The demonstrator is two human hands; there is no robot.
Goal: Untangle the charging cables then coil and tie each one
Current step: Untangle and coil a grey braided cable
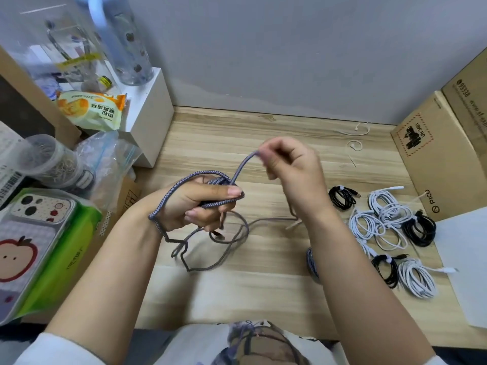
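Left hand (200,204) grips loops of grey braided cable (168,196); right hand (287,164) pinches its strand above. Loose cable lies on wooden table (263,285). Tied coils (390,227) lie right.

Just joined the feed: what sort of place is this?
Probably a home desk set against a wall: wooden desktop, cardboard boxes, snack packet and phone case crowding its edges.

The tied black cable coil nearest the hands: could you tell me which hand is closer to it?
Right. The right hand is just left of the black coil; the left hand grips the grey braided cable farther left.
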